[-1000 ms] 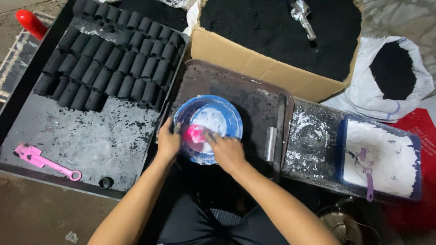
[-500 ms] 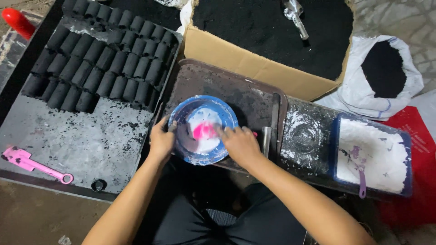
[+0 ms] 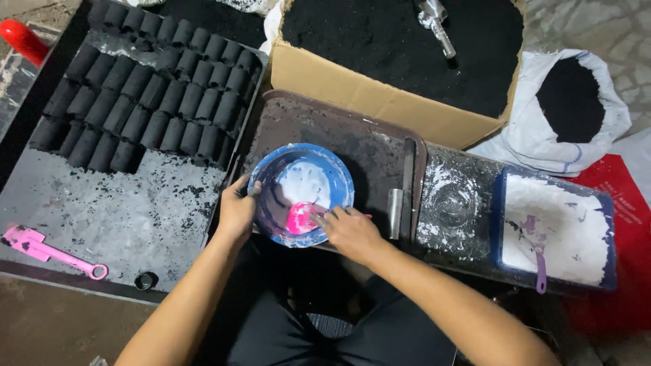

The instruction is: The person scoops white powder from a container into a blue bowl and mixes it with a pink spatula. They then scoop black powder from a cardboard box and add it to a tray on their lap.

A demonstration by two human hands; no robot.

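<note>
A blue bowl (image 3: 338, 176) with white powder or paste inside sits on a dark brown tray (image 3: 352, 135). My left hand (image 3: 236, 210) grips the bowl's left rim. My right hand (image 3: 349, 230) is at the bowl's lower right edge, closed on a pink spoon (image 3: 298, 220) whose head lies in the white stuff near the bowl's front.
Rows of black cylinders (image 3: 146, 102) fill a dark tray (image 3: 102, 217) at left, with a pink tool (image 3: 47, 251) on it. A cardboard box of black powder (image 3: 400, 47) stands behind. A blue tub of white powder (image 3: 553, 230) and a white sack (image 3: 569, 108) are at right.
The pink spoon has moved from the bowl's middle toward its front edge. My right hand has shifted lower and nearer me. My left hand stays on the rim.
</note>
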